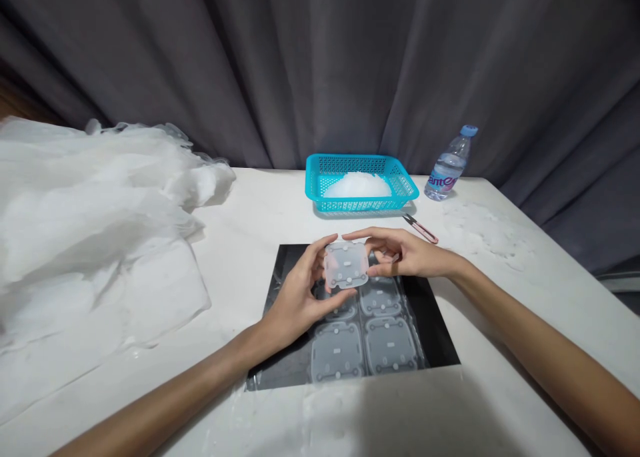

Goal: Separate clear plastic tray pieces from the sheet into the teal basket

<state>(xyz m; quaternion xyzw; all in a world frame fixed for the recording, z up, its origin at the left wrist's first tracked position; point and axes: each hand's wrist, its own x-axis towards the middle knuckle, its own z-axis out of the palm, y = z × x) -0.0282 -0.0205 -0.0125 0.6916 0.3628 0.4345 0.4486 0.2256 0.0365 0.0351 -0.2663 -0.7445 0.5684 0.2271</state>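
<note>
Left hand (303, 290) gripping clear piece (347, 265) over black mat (435, 330), right hand (410, 252) at its edge, can't tell if pinching. White heap (100, 210) hogging desk (250, 204) left side; blue basket (360, 204), bottle (447, 172), snips (423, 230) behind. Both half-curled.

Workspace: white table (250, 224), snips (423, 230), curtain (310, 64)

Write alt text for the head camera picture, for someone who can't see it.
A person's left hand holds a small translucent square, the right hand at its edge, above similar squares on a black mat. Beyond stand a blue basket and water bottle; white sheets heap at left.
</note>
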